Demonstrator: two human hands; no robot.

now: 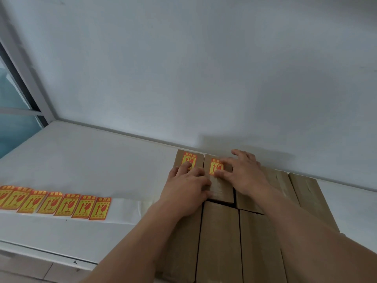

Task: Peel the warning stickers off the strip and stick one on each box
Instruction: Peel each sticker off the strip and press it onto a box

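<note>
**Two boxes stickered, the rest bare**

Landmark: the box block [220,231], brown cartons packed side by side on the white desk [81,160], against the wall.

- Far-left box [179,160]: sticker [189,160] on. Your left hand [183,190] lies over this corner, fingers laid flat, one fingertip pressing that sticker; it grips nothing.
- Next box [221,190], to its right: second sticker [216,167] on. Your right hand [242,174] is spread flat, fingers smoothing it down; it grips nothing either.
- Near boxes and those on the right of the block, such as the right-end box [310,197]: tops show no stickers where visible. Your forearms hide some, so the count left is uncertain.
- Strip [55,203]: on the desk, well left of the block. Seven stickers show on it, more may run off the edge; the bare backing [130,205] reaches toward the block.

Judged early: two done, several left.

Around: a window frame [22,74] far left of the block. Only your own arms lie across the boxes you need next.
</note>
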